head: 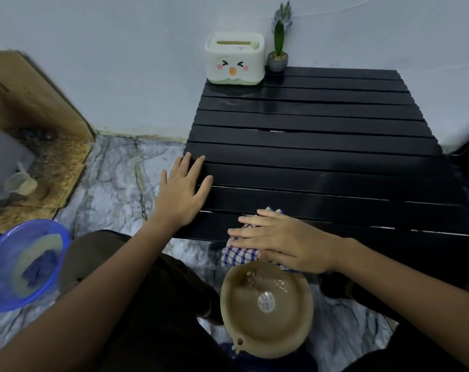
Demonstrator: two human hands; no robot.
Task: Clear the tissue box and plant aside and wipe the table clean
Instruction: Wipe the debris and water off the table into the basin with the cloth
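Observation:
A black slatted table (321, 146) stands against the pale wall. At its far left corner sit a white tissue box (234, 60) with a cartoon face and, right of it, a small potted plant (278, 53) in a grey pot. My left hand (182, 189) lies flat, fingers spread, on the table's left near edge. My right hand (284, 242) presses a blue-and-white checked cloth (240, 255) against the near edge; part of the cloth hangs over the edge above a tan bowl.
A tan bowl (266, 310) with some water sits on the marble floor just below the table's near edge. A blue basin (21, 264) holding a blue cloth is at lower left. Brown cardboard (40, 146) and a small cup (20, 183) lie at far left.

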